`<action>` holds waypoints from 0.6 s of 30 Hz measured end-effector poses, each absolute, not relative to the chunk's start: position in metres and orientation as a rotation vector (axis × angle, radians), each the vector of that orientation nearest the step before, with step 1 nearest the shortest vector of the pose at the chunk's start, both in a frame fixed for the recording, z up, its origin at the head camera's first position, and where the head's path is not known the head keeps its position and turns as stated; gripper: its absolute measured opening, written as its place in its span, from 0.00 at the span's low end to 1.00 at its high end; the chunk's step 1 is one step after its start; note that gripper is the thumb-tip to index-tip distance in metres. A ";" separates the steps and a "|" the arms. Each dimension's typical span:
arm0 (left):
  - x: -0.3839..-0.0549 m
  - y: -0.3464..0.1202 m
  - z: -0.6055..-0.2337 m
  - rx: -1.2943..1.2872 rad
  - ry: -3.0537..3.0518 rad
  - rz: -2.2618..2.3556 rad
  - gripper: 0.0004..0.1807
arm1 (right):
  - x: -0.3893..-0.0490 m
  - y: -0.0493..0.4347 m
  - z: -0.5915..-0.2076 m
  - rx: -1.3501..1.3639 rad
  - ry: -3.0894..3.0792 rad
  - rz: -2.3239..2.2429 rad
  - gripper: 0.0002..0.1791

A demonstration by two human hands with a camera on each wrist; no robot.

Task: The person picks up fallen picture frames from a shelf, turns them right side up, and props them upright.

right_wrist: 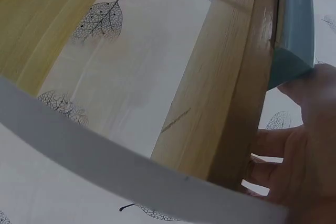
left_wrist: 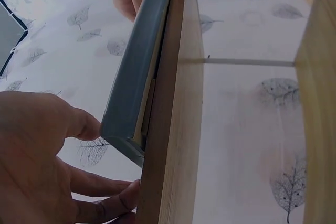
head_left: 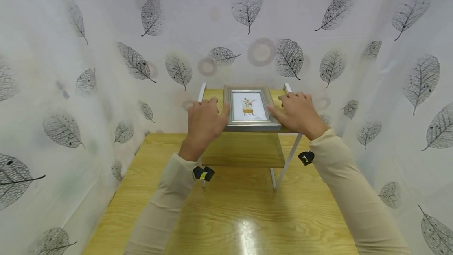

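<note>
A silver-grey picture frame (head_left: 253, 126) with a plant-pot print lies face up on the upper board (head_left: 215, 94) of a small wooden stand. My left hand (head_left: 207, 123) is at the frame's left side, its thumb (left_wrist: 86, 124) right at the frame's corner (left_wrist: 123, 142) and the other fingertips at the board edge (left_wrist: 157, 182). On the opposite side my right hand (head_left: 299, 111) has its thumb at the frame's right edge, with its fingers (right_wrist: 265, 169) against the board end (right_wrist: 231, 145). Neither hand's fingers are curled round the frame.
The stand has white metal legs (head_left: 288, 162) and a lower board (head_left: 244, 150). It stands on a wood-grain table (head_left: 226, 207). Pale curtains (head_left: 219, 19) printed with leaves surround the table at the back and both sides.
</note>
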State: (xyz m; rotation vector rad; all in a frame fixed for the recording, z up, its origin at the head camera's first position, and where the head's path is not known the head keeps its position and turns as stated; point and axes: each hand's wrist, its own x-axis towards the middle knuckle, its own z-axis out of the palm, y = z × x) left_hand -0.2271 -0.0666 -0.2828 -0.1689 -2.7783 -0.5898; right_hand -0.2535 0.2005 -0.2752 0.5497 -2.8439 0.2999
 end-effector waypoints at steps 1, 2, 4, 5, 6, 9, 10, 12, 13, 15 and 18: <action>-0.228 -0.066 -0.284 -0.173 -2.791 -0.566 0.33 | -0.254 0.200 -0.276 0.552 -2.852 0.296 0.35; -0.228 -0.065 -0.284 -0.176 -2.800 -0.545 0.32 | -0.254 0.199 -0.276 0.553 -2.857 0.294 0.34; -0.229 -0.064 -0.285 -0.183 -2.813 -0.508 0.30 | -0.254 0.198 -0.277 0.554 -2.854 0.285 0.32; -0.229 -0.064 -0.286 -0.186 -2.816 -0.499 0.29 | -0.254 0.197 -0.277 0.558 -2.848 0.282 0.32; -0.229 -0.063 -0.286 -0.192 -2.815 -0.489 0.28 | -0.254 0.197 -0.276 0.559 -2.841 0.281 0.30; -0.230 -0.062 -0.287 -0.206 -2.814 -0.472 0.27 | -0.254 0.194 -0.276 0.572 -2.835 0.281 0.25; -0.230 -0.062 -0.287 -0.209 -2.815 -0.468 0.27 | -0.255 0.194 -0.276 0.579 -2.835 0.283 0.24; -0.230 -0.061 -0.288 -0.216 -2.816 -0.460 0.26 | -0.255 0.193 -0.276 0.590 -2.837 0.294 0.21; -0.230 -0.060 -0.288 -0.220 -2.817 -0.459 0.25 | -0.254 0.193 -0.276 0.593 -2.837 0.302 0.20; -0.230 -0.060 -0.288 -0.227 -2.811 -0.458 0.24 | -0.254 0.193 -0.277 0.599 -2.830 0.323 0.20; -0.231 -0.058 -0.287 -0.249 -2.798 -0.443 0.23 | -0.253 0.193 -0.277 0.595 -2.817 0.369 0.20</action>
